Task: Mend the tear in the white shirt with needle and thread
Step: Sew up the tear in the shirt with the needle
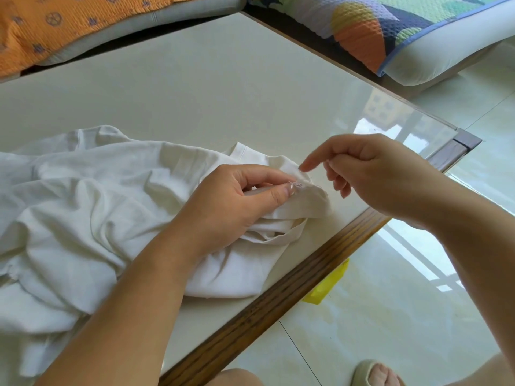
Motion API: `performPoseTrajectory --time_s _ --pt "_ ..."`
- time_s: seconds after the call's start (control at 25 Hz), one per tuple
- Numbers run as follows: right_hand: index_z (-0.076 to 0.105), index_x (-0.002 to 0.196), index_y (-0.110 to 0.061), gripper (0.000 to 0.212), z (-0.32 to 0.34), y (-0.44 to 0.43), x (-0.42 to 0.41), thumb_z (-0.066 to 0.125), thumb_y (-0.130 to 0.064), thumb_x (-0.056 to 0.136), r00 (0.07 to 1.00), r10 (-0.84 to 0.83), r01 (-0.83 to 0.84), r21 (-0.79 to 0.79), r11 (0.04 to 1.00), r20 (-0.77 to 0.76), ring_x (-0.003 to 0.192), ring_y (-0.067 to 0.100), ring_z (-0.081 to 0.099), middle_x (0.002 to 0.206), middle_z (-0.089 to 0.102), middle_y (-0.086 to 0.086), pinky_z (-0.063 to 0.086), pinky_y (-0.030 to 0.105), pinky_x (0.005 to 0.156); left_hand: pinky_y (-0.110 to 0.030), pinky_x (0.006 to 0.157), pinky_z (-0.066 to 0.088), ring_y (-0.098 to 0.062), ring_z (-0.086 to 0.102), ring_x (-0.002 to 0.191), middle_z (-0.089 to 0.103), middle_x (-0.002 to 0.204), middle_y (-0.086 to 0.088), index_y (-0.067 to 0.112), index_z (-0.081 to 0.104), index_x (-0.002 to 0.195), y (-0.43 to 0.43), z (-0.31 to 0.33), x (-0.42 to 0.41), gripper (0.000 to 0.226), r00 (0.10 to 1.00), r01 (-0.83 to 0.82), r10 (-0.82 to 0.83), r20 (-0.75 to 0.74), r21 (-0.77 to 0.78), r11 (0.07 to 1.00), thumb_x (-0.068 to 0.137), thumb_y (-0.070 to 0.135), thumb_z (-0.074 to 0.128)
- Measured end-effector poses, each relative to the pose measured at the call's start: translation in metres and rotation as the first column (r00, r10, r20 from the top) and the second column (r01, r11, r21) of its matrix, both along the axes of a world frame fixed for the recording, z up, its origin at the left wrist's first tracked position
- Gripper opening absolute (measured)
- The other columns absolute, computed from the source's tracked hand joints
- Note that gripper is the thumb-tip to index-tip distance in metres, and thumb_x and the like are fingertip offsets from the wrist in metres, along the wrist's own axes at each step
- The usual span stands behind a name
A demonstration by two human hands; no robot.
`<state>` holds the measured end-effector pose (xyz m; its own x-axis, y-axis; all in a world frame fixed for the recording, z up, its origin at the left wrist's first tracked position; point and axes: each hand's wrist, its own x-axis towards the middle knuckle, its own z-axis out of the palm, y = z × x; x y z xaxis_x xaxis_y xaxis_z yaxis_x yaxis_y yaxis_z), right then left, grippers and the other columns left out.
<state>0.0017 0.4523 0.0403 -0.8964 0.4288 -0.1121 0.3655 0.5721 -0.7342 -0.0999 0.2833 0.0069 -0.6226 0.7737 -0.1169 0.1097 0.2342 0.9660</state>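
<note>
While the white shirt (92, 207) lies crumpled on the pale table (223, 93), close to its wood-trimmed edge, a person's left hand (237, 201) pinches a raised fold of the fabric between thumb and fingers, right at the frayed tear (299, 185); the right hand (373, 176) hovers just beside it, forefinger stretched out to touch the fold, the other fingers curled; whether they grip anything cannot be told; a yellow object (326, 288) lies on the tiled floor (390, 316) below; a patterned cushion (376, 29) sits beyond the table.
</note>
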Motion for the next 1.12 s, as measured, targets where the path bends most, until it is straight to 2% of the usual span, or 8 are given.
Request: performPoseTrajectory --time_s 0.08,0.16,0.28,0.64,0.76,0.96,1.12 --pt "0.075 0.08 -0.033 0.04 0.0005 0.0016 0.0005 0.041 -0.013 0.091 0.999 0.029 -0.025 -0.083 0.996 0.045 0.063 0.007 0.056 0.067 0.059 -0.009 0.05 0.027 0.067 -0.029 0.09 0.055 -0.011 0.072 0.095 0.077 0.093 0.004 0.03 0.08 0.092 -0.0005 -0.0002 -0.0005 0.013 1.0 0.013 -0.014 0.017 0.008 1.0 0.088 0.023 0.07" --pt "0.075 0.078 -0.034 0.028 -0.0009 0.0022 0.0018 0.05 -0.023 0.087 0.995 0.072 -0.064 -0.113 0.992 0.067 0.06 0.004 0.055 0.065 0.062 -0.009 0.047 0.023 0.064 -0.031 0.091 0.055 -0.013 0.072 0.096 0.077 0.094 0.002 0.027 0.079 0.096 -0.0003 -0.0005 -0.001 0.013 0.999 0.019 -0.02 0.032 0.011 1.0 0.088 0.021 0.07" --pt "0.076 0.077 -0.032 0.011 -0.0008 0.0041 0.0036 0.066 -0.037 0.081 0.992 0.116 -0.107 -0.143 0.984 0.057 0.059 0.004 0.054 0.066 0.066 -0.007 0.046 0.024 0.063 -0.029 0.093 0.055 -0.011 0.071 0.097 0.077 0.096 0.001 0.025 0.079 0.097 0.0 -0.0004 -0.0013 0.012 1.0 0.023 -0.023 0.015 0.004 1.0 0.088 0.022 0.07" --pt "0.075 0.077 -0.028 0.015 0.0021 0.0045 0.0052 0.067 -0.04 0.072 0.992 0.118 -0.106 -0.182 0.978 0.055 0.058 0.006 0.052 0.063 0.062 -0.004 0.044 0.025 0.063 -0.027 0.089 0.054 -0.011 0.072 0.095 0.077 0.094 0.003 0.029 0.08 0.093 -0.0007 -0.001 -0.0009 0.012 1.0 0.015 -0.016 0.011 0.007 1.0 0.086 0.024 0.071" --pt "0.072 0.077 -0.028 0.012 0.0021 0.0031 0.005 0.065 -0.036 0.081 0.997 0.063 -0.057 -0.121 0.991 0.048 0.056 0.004 0.051 0.063 0.063 -0.008 0.044 0.019 0.06 -0.024 0.087 0.054 -0.009 0.072 0.093 0.077 0.092 0.006 0.031 0.079 0.09 -0.0006 0.0002 0.0001 0.011 1.0 0.005 -0.005 0.018 0.002 1.0 0.085 0.025 0.072" --pt "0.062 0.085 -0.029 0.015 -0.0009 0.002 0.001 0.054 -0.024 0.097 0.993 -0.09 0.103 0.182 0.978 -0.078 0.065 0.004 0.05 0.085 0.058 -0.015 0.035 0.002 0.053 -0.021 0.088 0.051 -0.002 0.07 0.094 0.077 0.091 0.013 0.029 0.079 0.091 0.0003 0.0015 0.0008 0.01 1.0 -0.003 0.004 0.017 -0.008 1.0 0.083 0.028 0.073" --pt "0.059 0.091 -0.028 0.012 -0.0051 -0.0002 -0.0013 0.05 -0.025 0.099 0.986 -0.129 0.149 0.2 0.968 -0.11 0.067 0.001 0.048 0.089 0.054 -0.013 0.033 -0.003 0.054 -0.017 0.084 0.052 -0.001 0.071 0.092 0.077 0.09 0.013 0.03 0.078 0.092 -0.0002 0.0017 0.0008 0.01 1.0 -0.001 0.001 0.014 -0.008 1.0 0.083 0.029 0.072"
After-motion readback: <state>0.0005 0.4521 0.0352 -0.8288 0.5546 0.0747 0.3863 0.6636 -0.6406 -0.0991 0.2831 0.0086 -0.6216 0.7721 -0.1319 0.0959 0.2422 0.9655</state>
